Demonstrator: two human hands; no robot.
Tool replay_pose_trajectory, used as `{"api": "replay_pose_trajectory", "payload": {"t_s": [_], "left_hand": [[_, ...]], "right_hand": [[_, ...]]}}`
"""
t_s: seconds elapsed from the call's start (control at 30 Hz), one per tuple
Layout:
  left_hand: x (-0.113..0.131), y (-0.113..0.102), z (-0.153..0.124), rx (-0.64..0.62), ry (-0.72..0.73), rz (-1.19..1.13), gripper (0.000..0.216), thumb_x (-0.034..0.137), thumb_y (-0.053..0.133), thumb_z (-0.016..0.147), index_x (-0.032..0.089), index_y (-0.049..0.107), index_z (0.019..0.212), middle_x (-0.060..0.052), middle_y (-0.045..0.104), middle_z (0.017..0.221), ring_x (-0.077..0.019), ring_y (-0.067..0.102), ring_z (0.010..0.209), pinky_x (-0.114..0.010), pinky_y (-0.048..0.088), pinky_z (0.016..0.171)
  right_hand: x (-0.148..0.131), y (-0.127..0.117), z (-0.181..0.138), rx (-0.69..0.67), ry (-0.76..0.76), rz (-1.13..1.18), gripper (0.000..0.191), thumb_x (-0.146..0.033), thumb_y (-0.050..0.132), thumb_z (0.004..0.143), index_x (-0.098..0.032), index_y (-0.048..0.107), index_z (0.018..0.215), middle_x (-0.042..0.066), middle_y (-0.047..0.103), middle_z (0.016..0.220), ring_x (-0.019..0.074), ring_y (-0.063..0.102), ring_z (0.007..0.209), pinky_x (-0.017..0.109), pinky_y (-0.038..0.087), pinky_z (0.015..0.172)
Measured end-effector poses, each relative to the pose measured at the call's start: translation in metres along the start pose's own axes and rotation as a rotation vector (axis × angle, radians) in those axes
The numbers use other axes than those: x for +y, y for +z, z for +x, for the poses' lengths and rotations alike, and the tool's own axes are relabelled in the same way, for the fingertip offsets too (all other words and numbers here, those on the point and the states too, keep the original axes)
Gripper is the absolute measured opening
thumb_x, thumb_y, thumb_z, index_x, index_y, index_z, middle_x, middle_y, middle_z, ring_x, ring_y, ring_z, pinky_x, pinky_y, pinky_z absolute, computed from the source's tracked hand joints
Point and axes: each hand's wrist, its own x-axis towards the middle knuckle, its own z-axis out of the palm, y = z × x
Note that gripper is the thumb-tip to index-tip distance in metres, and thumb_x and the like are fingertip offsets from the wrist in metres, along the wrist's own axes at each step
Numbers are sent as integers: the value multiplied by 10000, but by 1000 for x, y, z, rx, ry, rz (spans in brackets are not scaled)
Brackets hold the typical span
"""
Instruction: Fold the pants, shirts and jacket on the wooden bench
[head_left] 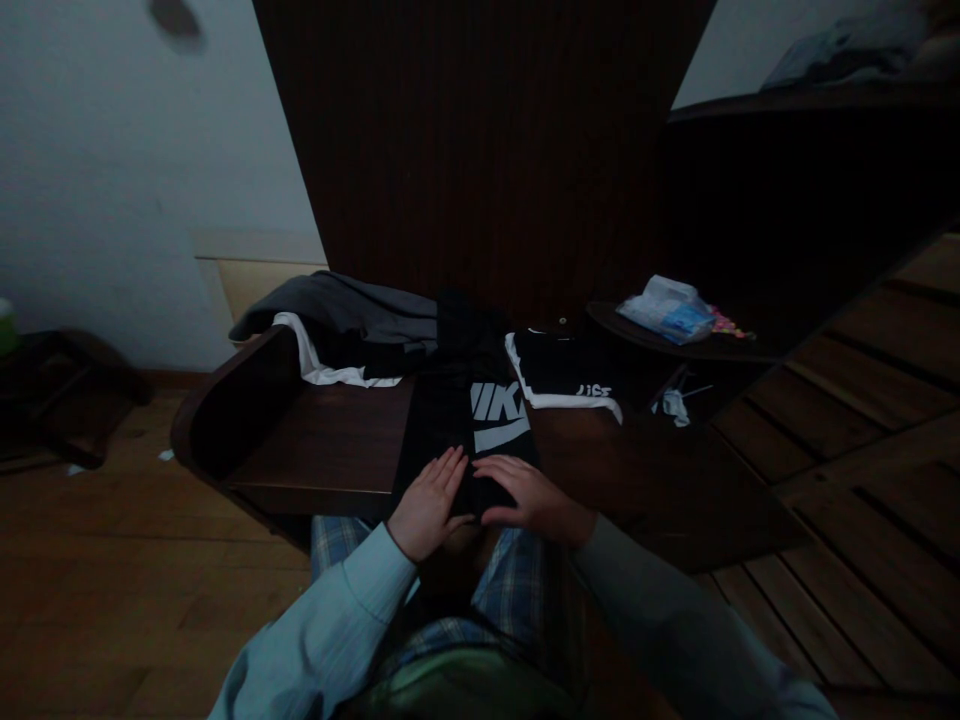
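A black garment with large white letters [480,425] lies folded into a long strip on a dark wooden table [330,440]. My left hand [429,503] rests flat on the strip's near end, fingers stretched out. My right hand [525,492] lies flat beside it on the same end, fingers extended toward the left. Neither hand grips anything.
A grey garment [352,315] and a white one [322,365] are piled at the table's back left. A black shirt with white trim [566,375] lies at the back right. A plastic packet [667,310] sits on a round side table. A dark wooden panel stands behind; wooden floor surrounds.
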Motion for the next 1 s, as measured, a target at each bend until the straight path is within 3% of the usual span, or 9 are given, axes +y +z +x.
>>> {"api": "replay_pose_trajectory", "payload": {"t_s": [0.1, 0.2, 0.3, 0.43, 0.57, 1.0], "left_hand": [[0, 1, 0, -32, 3, 30, 666, 265, 524, 742, 88, 242, 1319, -170, 241, 1397, -242, 196, 1292, -399, 280, 1017], [0, 2, 0, -52, -4, 48, 654, 140, 480, 721, 91, 229, 1323, -161, 224, 1404, -227, 180, 1297, -390, 265, 1026], [1, 1, 0, -63, -17, 40, 696, 155, 520, 701, 88, 220, 1325, -168, 217, 1404, -230, 167, 1300, -395, 256, 1030], [3, -2, 0, -93, -34, 41, 734, 167, 569, 680, 70, 224, 1321, -170, 208, 1407, -228, 148, 1305, -382, 240, 1040], [4, -3, -1, -102, -38, 38, 735, 152, 569, 682, 65, 220, 1323, -162, 199, 1412, -222, 129, 1309, -374, 228, 1045], [3, -9, -1, -131, -23, -14, 725, 135, 566, 679, 98, 235, 1323, -154, 223, 1406, -227, 180, 1298, -382, 238, 1038]], "right_hand": [[-10, 13, -19, 42, -12, -158, 661, -451, 604, 694, -80, 438, 1215, 165, 409, 1302, 252, 343, 1223, 406, 302, 1014], [-11, 22, -27, 80, 6, -255, 440, -241, 489, 787, -98, 466, 1202, 137, 433, 1293, 215, 367, 1217, 392, 345, 992], [-9, 25, -24, 133, 8, -288, 371, -146, 384, 815, -146, 512, 1163, 95, 507, 1232, 177, 438, 1165, 374, 387, 964], [-12, 27, -19, 226, -26, -295, 359, -157, 351, 842, -134, 510, 1163, 91, 531, 1206, 165, 464, 1141, 364, 409, 949], [-15, 31, -19, 233, -79, -282, 350, -178, 340, 861, -129, 503, 1167, 77, 537, 1202, 159, 462, 1141, 347, 423, 938], [-18, 22, -14, 356, 50, -158, 375, -188, 302, 882, -156, 462, 1220, 71, 527, 1214, 145, 457, 1147, 335, 402, 960]]}}
